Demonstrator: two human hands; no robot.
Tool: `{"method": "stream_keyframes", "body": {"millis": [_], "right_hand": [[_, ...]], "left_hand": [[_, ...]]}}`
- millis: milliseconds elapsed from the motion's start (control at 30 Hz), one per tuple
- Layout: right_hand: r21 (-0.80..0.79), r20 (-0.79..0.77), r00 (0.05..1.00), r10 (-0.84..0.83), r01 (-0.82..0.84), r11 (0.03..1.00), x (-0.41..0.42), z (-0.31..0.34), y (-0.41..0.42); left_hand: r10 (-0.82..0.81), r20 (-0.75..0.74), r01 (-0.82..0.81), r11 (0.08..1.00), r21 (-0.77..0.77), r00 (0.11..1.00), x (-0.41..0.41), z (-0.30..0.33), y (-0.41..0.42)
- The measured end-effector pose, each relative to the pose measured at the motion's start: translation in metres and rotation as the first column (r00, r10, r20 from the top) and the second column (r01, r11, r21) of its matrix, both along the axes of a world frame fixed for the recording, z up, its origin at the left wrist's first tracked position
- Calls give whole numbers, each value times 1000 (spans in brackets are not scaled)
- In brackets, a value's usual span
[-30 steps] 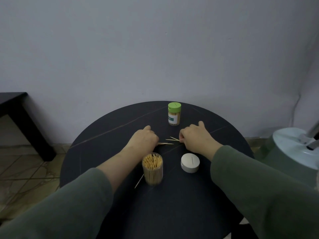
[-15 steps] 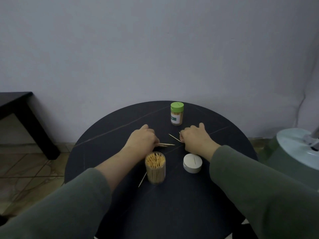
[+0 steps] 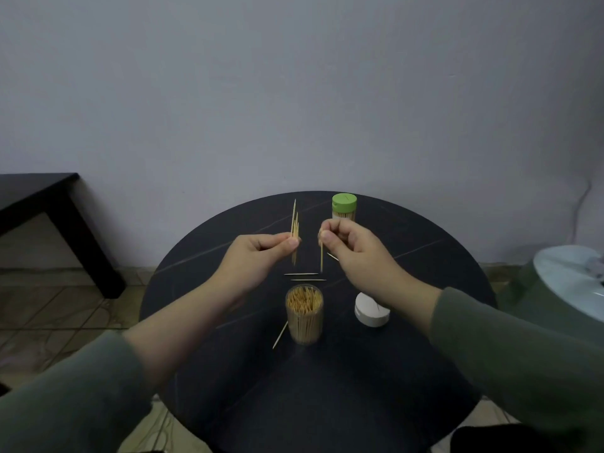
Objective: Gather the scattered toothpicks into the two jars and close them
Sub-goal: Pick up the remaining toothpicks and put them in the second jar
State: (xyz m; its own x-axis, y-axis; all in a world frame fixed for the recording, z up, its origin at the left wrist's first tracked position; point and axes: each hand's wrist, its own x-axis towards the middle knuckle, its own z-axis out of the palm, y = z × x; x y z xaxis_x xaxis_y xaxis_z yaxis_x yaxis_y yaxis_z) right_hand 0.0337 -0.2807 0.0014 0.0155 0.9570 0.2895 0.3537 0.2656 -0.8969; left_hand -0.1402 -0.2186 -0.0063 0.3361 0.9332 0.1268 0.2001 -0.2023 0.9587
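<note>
Wooden toothpicks are held in both hands above the round dark worktop (image 3: pixel 376 403). Left hand (image 3: pixel 251 259): grip narrow, thumb and fingertips pinching a small bundle of toothpicks (image 3: pixel 294 228), long axes near upright, tips pointing up and away. Right hand (image 3: pixel 356 253): grip narrow, pinching 1 toothpick (image 3: pixel 321 261) that hangs near vertical, its lower tip just above the worktop.

Open jar (image 3: pixel 304 313), clear and almost full of upright toothpicks, stands nearer the viewer, below and between the 2 hands; the left hand's bundle lies slightly closer to its mouth. Both held loads are already roughly parallel to the sticks in the jar, so the coming move probably calls for drawing the hands back and down over the mouth rather than turning them.

Loose toothpicks on the worktop: 2 lying crosswise (image 3: pixel 300 274) just beyond the open jar, 1 (image 3: pixel 332 256) partly hidden by the right hand, 1 slanted (image 3: pixel 280 335) touching or just beside the jar's left base. White lid (image 3: pixel 372 313) rests to the jar's right. Green-capped jar (image 3: pixel 344 207) stands closed at the far side.
</note>
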Motion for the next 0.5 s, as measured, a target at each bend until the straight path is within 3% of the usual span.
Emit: {"method": "stream_keyframes", "body": {"millis": [100,200,367,500], "right_hand": [[-7,-97,994,42,-43,999,-8,-6,-10],[-22,4,999,54,-54,998,-8,-16,-13],[-36,179,979,92,-87,996,-4,-26,-13],[-24,127,989,79,-77,997,-1,-29,-13]], "left_hand": [[-74,89,86,986,-141,993,-5,1,-17],[-118,92,134,972,-194,989,-8,-8,-28],[-177,71,188,962,-197,982,-13,-21,-34],[-191,26,193,968,-162,981,-18,-26,-33]]}}
